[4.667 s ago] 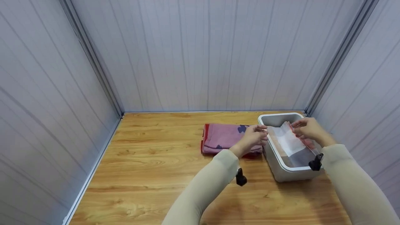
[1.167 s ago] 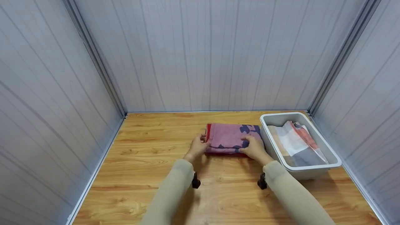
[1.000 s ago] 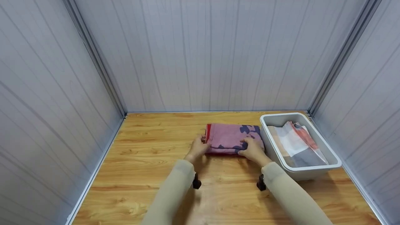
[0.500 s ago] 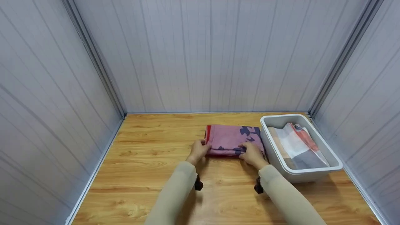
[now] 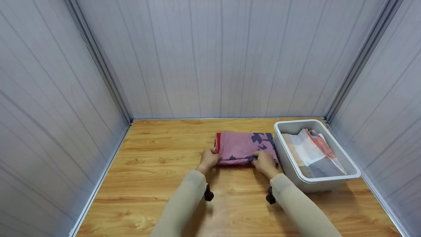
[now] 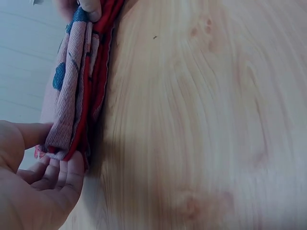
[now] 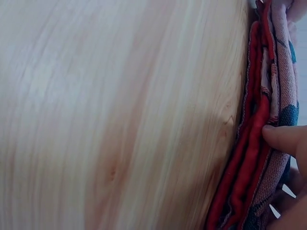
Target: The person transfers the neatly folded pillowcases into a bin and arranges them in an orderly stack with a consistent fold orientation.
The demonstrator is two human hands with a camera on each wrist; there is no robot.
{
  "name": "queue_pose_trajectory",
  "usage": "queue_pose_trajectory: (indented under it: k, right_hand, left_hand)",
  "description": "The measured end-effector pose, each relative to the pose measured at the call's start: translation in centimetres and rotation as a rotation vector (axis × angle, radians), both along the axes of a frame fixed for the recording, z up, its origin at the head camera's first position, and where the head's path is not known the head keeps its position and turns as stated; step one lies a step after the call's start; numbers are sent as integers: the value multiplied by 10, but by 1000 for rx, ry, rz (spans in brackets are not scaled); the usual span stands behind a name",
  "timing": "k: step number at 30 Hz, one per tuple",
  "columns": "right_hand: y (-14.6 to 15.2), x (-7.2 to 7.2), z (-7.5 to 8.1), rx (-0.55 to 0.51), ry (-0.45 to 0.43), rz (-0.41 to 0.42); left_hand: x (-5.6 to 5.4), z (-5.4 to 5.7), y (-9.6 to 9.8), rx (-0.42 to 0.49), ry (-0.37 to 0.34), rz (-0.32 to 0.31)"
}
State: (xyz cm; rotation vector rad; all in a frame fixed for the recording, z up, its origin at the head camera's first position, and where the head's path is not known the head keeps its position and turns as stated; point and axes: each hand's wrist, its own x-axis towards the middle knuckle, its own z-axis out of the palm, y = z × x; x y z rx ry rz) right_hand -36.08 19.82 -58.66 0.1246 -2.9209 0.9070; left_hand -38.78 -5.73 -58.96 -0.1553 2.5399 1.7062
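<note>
A folded pink cloth (image 5: 240, 144) with dark blue shapes and red inner layers lies on the wooden table, just left of a grey-white plastic bin. My left hand (image 5: 209, 159) pinches its near left corner; the left wrist view shows the thumb on the pink top and the fingers against the folded end. Farther right along the near edge, my right hand (image 5: 264, 163) grips the cloth. In the right wrist view that thumb (image 7: 285, 139) presses the stacked red and pink layers (image 7: 254, 139), with the other fingers partly hidden behind the fold.
The bin's rim (image 5: 332, 178) stands close to the cloth's right side. Inside lies a checked cloth (image 5: 309, 151) in white, grey, beige and coral. Pale panel walls (image 5: 210, 59) enclose the wooden table (image 5: 158, 184) at the back and both sides.
Both hands have come from the bin, where they were on the checked cloth, to the pink cloth. Lately the hands have drawn slightly nearer, and the right has shifted left along the near edge.
</note>
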Motion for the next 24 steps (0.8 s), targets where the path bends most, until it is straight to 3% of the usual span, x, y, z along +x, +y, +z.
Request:
queue_pose_trajectory:
  k: [6, 12, 17, 24]
  right_hand:
    - [2, 4, 2, -42, -23, 43]
    - [2, 10, 5, -48, -25, 105]
    - [0, 17, 3, -65, -6, 144]
    - [-3, 26, 0, -96, 6, 207]
  left_hand:
    - [12, 2, -11, 8, -48, -66]
    - [35, 5, -24, 47, -61, -111]
    - [48, 5, -32, 24, -73, -166]
    - [67, 5, -39, 17, -106, -182]
